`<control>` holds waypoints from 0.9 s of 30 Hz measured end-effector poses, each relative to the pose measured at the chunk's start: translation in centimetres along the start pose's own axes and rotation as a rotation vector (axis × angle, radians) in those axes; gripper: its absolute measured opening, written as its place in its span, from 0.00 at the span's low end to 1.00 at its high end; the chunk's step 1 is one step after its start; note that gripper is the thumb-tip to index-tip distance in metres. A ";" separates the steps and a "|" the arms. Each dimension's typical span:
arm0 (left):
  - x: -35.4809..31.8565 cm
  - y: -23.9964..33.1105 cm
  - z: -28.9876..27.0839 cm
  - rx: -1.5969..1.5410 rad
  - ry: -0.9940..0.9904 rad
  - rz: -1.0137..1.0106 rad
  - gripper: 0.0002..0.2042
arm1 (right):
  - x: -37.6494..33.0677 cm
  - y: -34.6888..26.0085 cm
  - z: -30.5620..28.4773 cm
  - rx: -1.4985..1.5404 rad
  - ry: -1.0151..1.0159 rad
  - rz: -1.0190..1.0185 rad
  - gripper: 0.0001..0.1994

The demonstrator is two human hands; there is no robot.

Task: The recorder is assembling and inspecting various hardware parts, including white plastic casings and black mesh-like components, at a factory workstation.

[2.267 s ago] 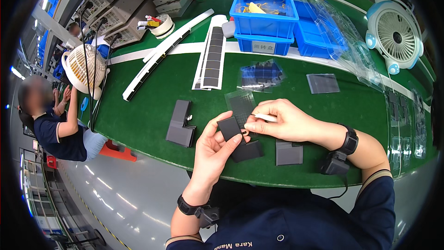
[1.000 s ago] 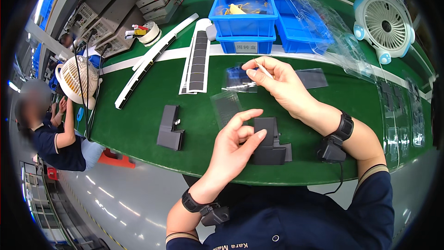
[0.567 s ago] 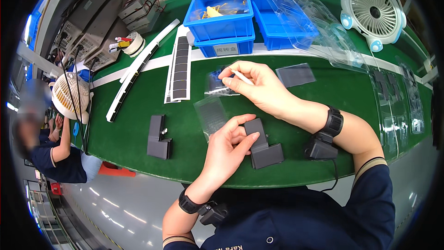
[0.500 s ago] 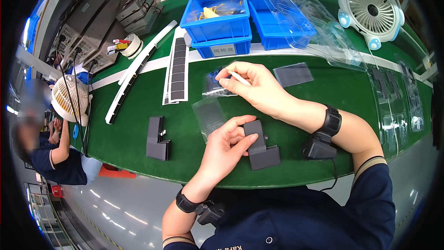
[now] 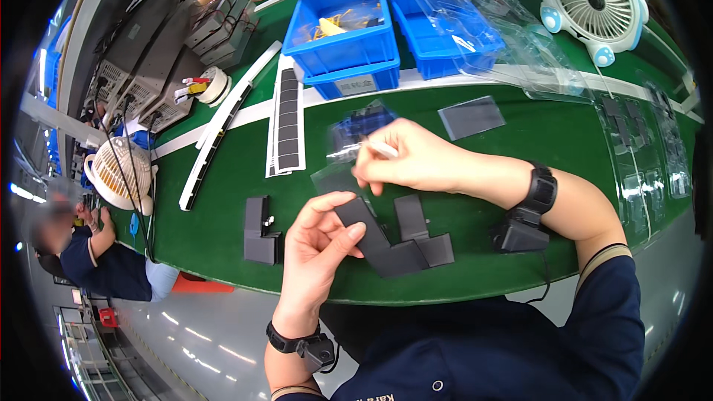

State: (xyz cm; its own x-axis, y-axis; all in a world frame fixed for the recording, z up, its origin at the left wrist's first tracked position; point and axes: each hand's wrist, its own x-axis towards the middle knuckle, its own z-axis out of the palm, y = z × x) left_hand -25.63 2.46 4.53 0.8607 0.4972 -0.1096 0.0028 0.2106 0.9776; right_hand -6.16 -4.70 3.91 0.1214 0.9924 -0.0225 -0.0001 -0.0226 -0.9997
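Note:
My left hand (image 5: 316, 241) grips a black L-shaped piece (image 5: 382, 245) between thumb and fingers, tilted over the table. Its lower end overlaps a second black L-shaped piece (image 5: 434, 249) lying just to the right. My right hand (image 5: 397, 152), a little smeared by motion, is closed around a white pen-like stick (image 5: 384, 148) above the held piece. Beneath and beyond it are a clear film sheet (image 5: 334, 178) and a plastic bag with dark contents (image 5: 356, 130). Another black L-shaped piece (image 5: 261, 232) with a small metal fitting stands to the left.
Blue bins (image 5: 342, 52) and clear plastic trays (image 5: 520, 52) lie at the back. Black label strips (image 5: 287, 122) and a long white bar (image 5: 215, 141) are at left. A dark flat sheet (image 5: 471, 117) lies beyond my right forearm. Fans (image 5: 594, 4) stand at the edges; a person (image 5: 96, 252) sits left.
My left hand has shifted left and now holds one black L-shaped piece, with another lying to its right. My right hand has come down nearer to it, still with the white stick.

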 end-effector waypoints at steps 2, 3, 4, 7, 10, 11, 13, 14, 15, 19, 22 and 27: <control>-0.2 0.5 -0.6 0.014 0.050 0.036 0.17 | -0.5 0.4 -0.1 0.089 -0.174 0.066 0.06; -0.3 0.7 -0.9 0.019 0.061 0.036 0.17 | -0.7 -0.2 0.0 0.094 -0.185 0.063 0.06; -0.4 0.8 -1.2 0.023 0.079 0.047 0.17 | -1.0 -0.8 0.2 0.079 -0.238 0.121 0.06; -0.7 1.0 -1.9 0.041 0.117 0.063 0.17 | -1.1 -0.7 0.7 0.091 -0.309 0.158 0.08; -0.9 1.0 -2.3 0.056 0.135 0.067 0.17 | -1.0 -0.6 0.9 0.110 -0.329 0.156 0.08; -0.9 0.9 -2.3 0.060 0.136 0.066 0.17 | -1.0 -0.2 1.1 0.154 -0.310 0.146 0.07; -0.8 0.9 -2.2 0.053 0.135 0.066 0.17 | -1.0 0.0 1.4 0.197 -0.292 0.138 0.07; -0.7 0.9 -2.1 0.047 0.133 0.065 0.17 | -1.1 -0.1 1.5 0.185 -0.265 0.131 0.06; -0.7 0.9 -2.1 0.047 0.134 0.065 0.17 | -1.1 -0.2 1.6 0.173 -0.239 0.124 0.06; -0.7 0.8 -2.0 0.050 0.124 0.061 0.17 | -1.4 -0.6 1.6 0.078 -0.215 0.100 0.05; -0.6 0.5 -2.3 0.074 0.131 0.063 0.17 | -1.3 -0.6 1.6 0.062 -0.197 0.083 0.04; -0.5 0.5 -2.3 0.054 0.139 0.045 0.17 | -1.2 -0.3 1.4 0.080 -0.215 0.071 0.06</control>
State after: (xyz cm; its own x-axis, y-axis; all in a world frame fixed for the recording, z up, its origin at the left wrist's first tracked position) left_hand -27.23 4.21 4.68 0.7820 0.6174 -0.0853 -0.0041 0.1420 0.9899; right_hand -7.71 -5.68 4.23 -0.0961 0.9918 -0.0843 -0.0809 -0.0922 -0.9925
